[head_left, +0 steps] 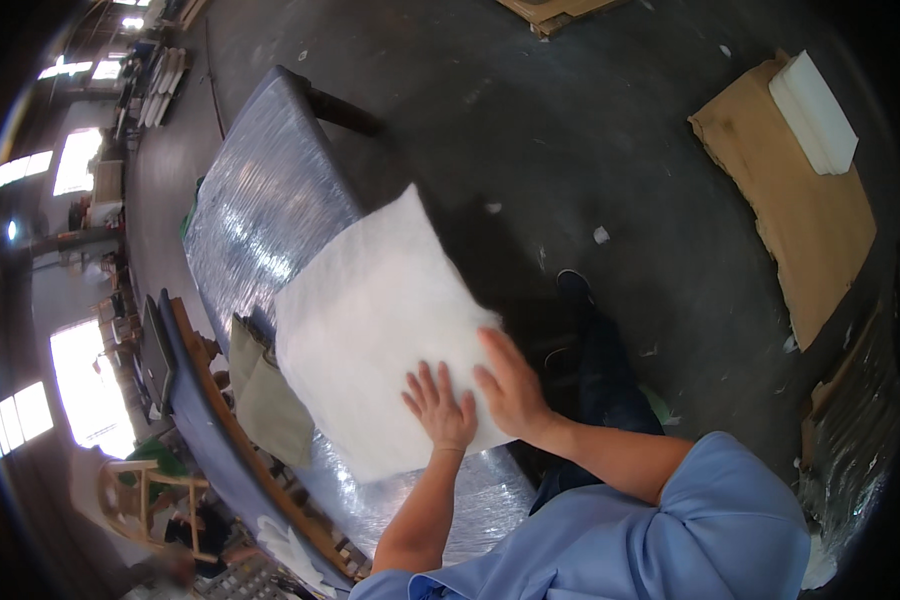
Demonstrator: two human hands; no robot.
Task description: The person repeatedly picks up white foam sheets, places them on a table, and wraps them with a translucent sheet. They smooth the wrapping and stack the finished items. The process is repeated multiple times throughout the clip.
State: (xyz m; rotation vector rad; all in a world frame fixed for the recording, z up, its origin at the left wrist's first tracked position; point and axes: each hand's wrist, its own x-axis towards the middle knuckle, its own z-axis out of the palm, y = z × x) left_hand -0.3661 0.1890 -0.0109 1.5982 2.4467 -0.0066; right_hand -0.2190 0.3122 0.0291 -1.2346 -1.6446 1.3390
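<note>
We looked down on a white sheet of fibre padding [375, 320] lying on a long table wrapped in clear plastic film [260, 200], near the table's near end. Much stayed hidden: the padding covered the tabletop beneath it, its near corner disappeared under our hands, and the table's far legs were lost in shadow. What lay along the table's left edge, a folded olive cloth [265, 395] and a dark blue slab [205, 420], we could barely make out.

The padding sat turned like a diamond, one corner pointing away toward the table's far end; it looked roughly square, so we could not tell a long axis.

Our left hand [440, 408] lay flat on the padding with fingers spread, gripping nothing. Our right hand [512, 385] pressed open-palmed on the padding's right edge, at the table's side.
</note>
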